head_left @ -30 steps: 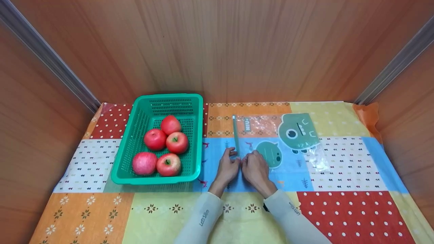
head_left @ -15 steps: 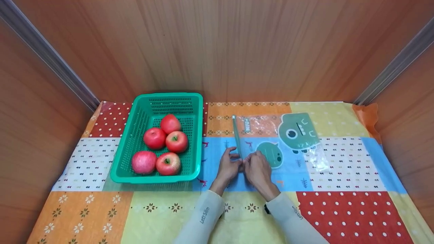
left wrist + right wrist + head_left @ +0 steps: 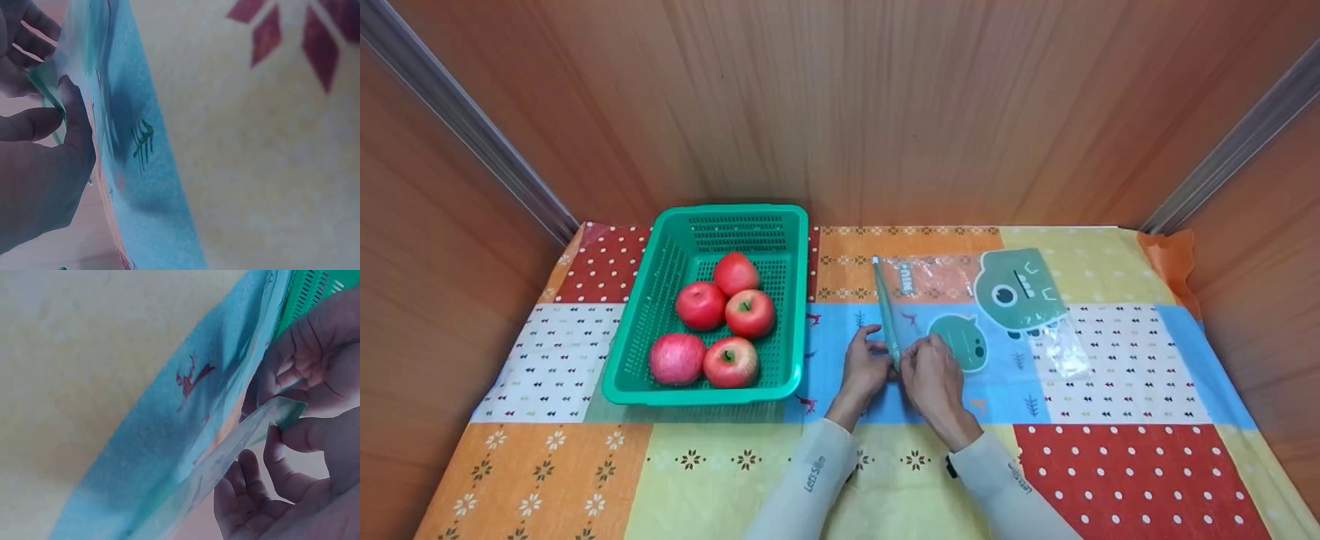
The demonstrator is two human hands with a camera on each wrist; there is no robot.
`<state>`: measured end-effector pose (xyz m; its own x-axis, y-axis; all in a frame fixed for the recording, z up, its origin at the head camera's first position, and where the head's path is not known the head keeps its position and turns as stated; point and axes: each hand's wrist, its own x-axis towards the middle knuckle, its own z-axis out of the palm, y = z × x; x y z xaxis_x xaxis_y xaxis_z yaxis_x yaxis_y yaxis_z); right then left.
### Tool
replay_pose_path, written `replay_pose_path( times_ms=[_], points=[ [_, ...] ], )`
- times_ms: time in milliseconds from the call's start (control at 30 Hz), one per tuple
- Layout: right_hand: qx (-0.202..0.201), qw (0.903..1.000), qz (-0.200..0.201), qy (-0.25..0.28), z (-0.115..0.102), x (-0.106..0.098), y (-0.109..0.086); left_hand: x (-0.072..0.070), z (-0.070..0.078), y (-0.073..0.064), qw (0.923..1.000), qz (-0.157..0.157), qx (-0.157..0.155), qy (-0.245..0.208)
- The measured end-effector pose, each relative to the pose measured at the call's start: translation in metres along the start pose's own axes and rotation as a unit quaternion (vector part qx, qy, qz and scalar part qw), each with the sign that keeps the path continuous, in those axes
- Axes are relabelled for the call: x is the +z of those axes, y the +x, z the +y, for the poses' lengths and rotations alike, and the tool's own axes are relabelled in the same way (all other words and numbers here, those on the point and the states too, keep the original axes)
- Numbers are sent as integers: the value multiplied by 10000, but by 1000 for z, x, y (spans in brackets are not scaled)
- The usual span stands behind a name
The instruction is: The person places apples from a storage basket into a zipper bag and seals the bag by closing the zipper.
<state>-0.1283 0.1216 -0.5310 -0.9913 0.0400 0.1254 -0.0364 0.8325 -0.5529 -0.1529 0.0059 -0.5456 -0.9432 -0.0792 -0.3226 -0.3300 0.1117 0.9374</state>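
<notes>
At your 12 o'clock stands a wood-grain wall [image 3: 840, 112], with matching wooden panels at 9 [image 3: 420, 240] and 3. Grey metal strips mark the corners at 10 [image 3: 469, 124] and 2. Before you, a patchwork cloth [image 3: 735, 487] shows red polka dots toward 4.

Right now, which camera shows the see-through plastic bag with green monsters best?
The head view, which shows the see-through plastic bag nearly whole, with both green monsters. Each wrist view shows only part of it, including its green edge.
</notes>
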Motion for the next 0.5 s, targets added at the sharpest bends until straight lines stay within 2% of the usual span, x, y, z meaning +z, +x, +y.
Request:
replay_pose_path(
  times_ms=[167,300,500],
  points=[
    [-111,9999,67,-96,0,-5,1,1,0,-1,10000,88,19,40],
    [-263,9991,-78,-325,-3,-8,4,3,0,-1,9996,95,177,201],
    [-293,9975,-420,-493,-12,-9,18,3,0,-3,9978,-130,437,488]
  ],
)
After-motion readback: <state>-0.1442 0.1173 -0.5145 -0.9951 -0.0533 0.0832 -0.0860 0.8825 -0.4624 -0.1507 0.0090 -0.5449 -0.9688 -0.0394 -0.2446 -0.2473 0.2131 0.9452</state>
